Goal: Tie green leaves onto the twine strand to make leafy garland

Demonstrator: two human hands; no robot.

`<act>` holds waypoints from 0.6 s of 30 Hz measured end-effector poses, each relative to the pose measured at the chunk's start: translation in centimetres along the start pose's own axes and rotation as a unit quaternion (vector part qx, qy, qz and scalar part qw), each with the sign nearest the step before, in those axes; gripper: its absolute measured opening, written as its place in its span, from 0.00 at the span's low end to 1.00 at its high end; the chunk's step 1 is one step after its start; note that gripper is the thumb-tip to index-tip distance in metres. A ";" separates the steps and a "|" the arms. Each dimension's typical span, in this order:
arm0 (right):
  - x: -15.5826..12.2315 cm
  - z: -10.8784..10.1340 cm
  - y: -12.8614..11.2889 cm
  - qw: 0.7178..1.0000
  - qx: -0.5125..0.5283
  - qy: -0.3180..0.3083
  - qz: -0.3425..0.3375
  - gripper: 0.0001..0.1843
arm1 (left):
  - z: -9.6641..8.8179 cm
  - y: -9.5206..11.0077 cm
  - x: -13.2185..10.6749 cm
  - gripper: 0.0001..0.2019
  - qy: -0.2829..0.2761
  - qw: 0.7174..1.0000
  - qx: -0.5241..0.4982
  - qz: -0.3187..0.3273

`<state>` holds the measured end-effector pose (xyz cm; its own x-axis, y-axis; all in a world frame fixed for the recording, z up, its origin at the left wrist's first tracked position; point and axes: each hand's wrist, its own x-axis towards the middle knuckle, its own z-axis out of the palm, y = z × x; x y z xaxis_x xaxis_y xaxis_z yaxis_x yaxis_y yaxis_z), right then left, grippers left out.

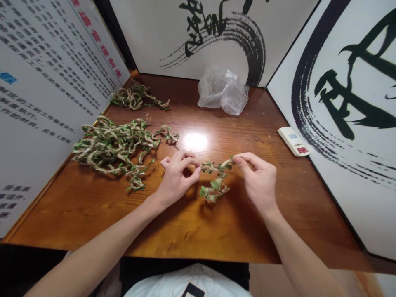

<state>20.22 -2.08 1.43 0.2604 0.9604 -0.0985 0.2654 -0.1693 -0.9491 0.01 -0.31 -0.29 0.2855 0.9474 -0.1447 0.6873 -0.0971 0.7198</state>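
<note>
Between my two hands a piece of twine with small green leaves [215, 185] is held just above the table. My left hand [178, 175] pinches its left end between thumb and forefinger, the other fingers curled loosely. At the upper right end, my right hand [259, 177] grips the twine with thumb and fingertips. The middle of the piece hangs down in a curled loop. To the left of my left hand lies a large tangled heap of the same leafy twine [116, 144], with a short end trailing toward the front.
A smaller heap of plainer, tangled twine [136, 97] lies at the back left. A clear plastic bag [222, 93] sits crumpled at the back. On the right lies a white remote-like device [293, 141]. Upright printed panels [173, 37] enclose the brown wooden table [173, 231] on three sides.
</note>
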 end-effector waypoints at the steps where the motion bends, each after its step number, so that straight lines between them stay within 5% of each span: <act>1: 0.3 -0.2 0.3 0.995 0.064 0.036 0.060 0.11 | 0.0 -0.1 0.0 0.05 0.005 1.000 -0.005 -0.003; 4: 1.0 -0.4 1.1 0.930 0.279 0.105 0.217 0.17 | -0.1 -0.1 0.0 0.06 0.000 0.999 -0.032 0.009; 7: 1.0 0.1 1.5 0.892 0.327 0.105 0.295 0.20 | -0.2 0.3 -0.1 0.07 -0.022 0.997 -0.047 0.062; 12: -0.1 1.5 1.3 0.953 0.178 -0.058 0.240 0.27 | -0.4 1.0 -0.3 0.06 0.004 0.986 -0.047 0.158; 15: -1.1 1.7 1.0 0.986 0.078 -0.085 0.124 0.36 | -0.4 0.6 -0.2 0.05 0.032 0.989 -0.057 0.131; 18: -2.1 1.9 0.4 0.989 0.001 -0.140 0.052 0.39 | -0.2 -0.1 -0.1 0.03 0.048 0.991 -0.061 0.111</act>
<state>18.02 -3.76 0.68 0.0193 0.9616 -0.2738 0.2495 -0.2698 -0.9300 -0.21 -0.34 -0.20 0.3520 0.9320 0.0864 0.5276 -0.2738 0.8041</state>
